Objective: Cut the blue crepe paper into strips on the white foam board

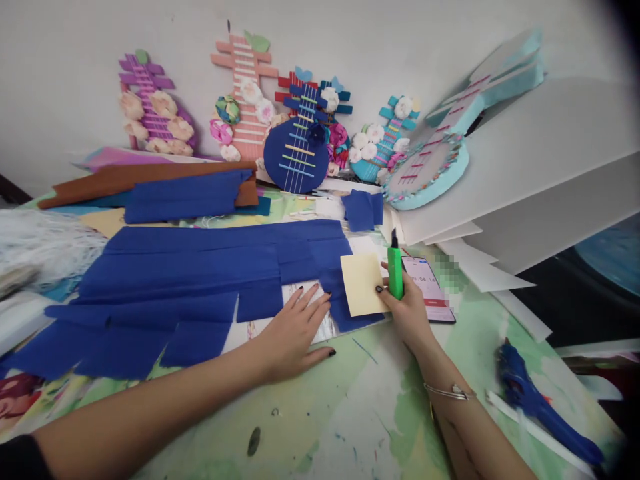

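My left hand (295,327) lies flat with fingers apart on a white patch beside the blue sheets (190,267), which look like crepe paper or cloth. In my right hand (410,310) is a green box cutter (395,272), pointing up with its dark tip at the top. The same hand pinches a pale yellow square of paper (360,285), which hangs over the right end of the blue sheets. Just right of that hand lies a phone (427,290) with a timer on its screen, partly covered by my fingers.
A blue glue gun (540,403) rests at the right edge of the paint-stained table (310,427). Decorated instrument models, including a dark blue one (295,157), lean along the wall. White boards (550,147) stand at right; white shredded material (45,250) lies at left.
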Motion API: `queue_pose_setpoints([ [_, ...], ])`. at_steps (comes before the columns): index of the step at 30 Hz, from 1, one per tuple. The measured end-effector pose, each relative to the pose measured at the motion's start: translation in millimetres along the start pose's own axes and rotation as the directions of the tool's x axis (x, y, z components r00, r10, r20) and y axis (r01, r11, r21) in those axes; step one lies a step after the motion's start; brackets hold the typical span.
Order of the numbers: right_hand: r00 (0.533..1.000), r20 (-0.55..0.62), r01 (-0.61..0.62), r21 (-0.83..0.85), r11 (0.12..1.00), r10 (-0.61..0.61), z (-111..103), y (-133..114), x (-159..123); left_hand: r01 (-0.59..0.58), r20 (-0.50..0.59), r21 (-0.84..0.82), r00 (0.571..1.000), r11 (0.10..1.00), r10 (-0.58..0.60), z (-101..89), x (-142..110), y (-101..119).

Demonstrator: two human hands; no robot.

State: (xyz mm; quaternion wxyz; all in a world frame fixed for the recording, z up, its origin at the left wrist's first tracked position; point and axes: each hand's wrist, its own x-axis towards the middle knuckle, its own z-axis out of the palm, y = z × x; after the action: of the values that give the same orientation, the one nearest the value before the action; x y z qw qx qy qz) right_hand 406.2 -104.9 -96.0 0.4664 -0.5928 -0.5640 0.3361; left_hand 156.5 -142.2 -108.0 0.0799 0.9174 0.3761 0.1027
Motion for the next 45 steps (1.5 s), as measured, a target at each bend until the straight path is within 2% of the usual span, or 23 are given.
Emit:
queue_pose_setpoints([
  [3,0.998,-0.050,-0.035,0.054,0.998,0.037,0,0,0,0.007,0.003,-0.002,1.000,1.000,-0.007,-0.9,1,1],
  [7,0.999,-0.011,-0.050,-0.053,0.997,0.049,3,0,-2,0.040,-0.019,-0.063,0.999,0.997,-0.041,-3.2,1,1],
  [9,0.999,-0.040,-0.037,-0.059,0.998,0.035,5,0,-3,0.068,-0.064,-0.127,0.995,0.990,-0.076,-4.9,2,-2],
  [12,0.969,-0.247,-0.023,0.039,0.999,0.031,3,-1,-3,0.068,-0.184,-0.195,0.977,0.978,-0.105,-10.7,5,-11],
  [15,0.893,-0.420,-0.041,0.280,0.959,0.161,-3,-3,-1,0.049,-0.265,-0.132,0.961,0.990,-0.083,-22.0,10,-25],
  [18,0.854,-0.425,-0.068,0.482,0.874,0.301,-10,-7,0,0.094,-0.198,-0.006,0.976,0.996,-0.094,-35.2,23,-43],
  [21,0.842,-0.412,-0.064,0.564,0.823,0.348,-13,-10,1,0.191,-0.101,0.066,0.978,0.979,-0.184,-44.8,48,-70],
  [25,0.836,-0.420,-0.037,0.598,0.801,0.353,-14,-13,0,0.392,-0.125,0.088,0.917,0.916,-0.380,-49.1,85,-122],
  [28,0.836,-0.411,-0.038,0.618,0.785,0.364,-16,-14,-1,0.490,-0.099,0.060,0.870,0.870,-0.483,-50.8,97,-163],
  [31,0.838,-0.398,-0.037,0.640,0.768,0.372,-18,-14,-2,0.487,-0.052,0.006,0.872,0.873,-0.486,-54.7,97,-196],
  [35,0.840,-0.380,-0.039,0.669,0.742,0.387,-18,-14,-3,0.431,0.022,-0.067,0.902,0.900,-0.431,-61.8,90,-222],
  [40,0.838,-0.365,-0.064,0.671,0.739,0.405,-17,-12,-4,0.368,0.072,-0.122,0.930,0.922,-0.361,-70.8,90,-238],
  [45,0.840,-0.371,-0.056,0.668,0.742,0.397,-18,-11,-4,0.328,0.009,-0.068,0.945,0.942,-0.328,-82.2,97,-247],
])
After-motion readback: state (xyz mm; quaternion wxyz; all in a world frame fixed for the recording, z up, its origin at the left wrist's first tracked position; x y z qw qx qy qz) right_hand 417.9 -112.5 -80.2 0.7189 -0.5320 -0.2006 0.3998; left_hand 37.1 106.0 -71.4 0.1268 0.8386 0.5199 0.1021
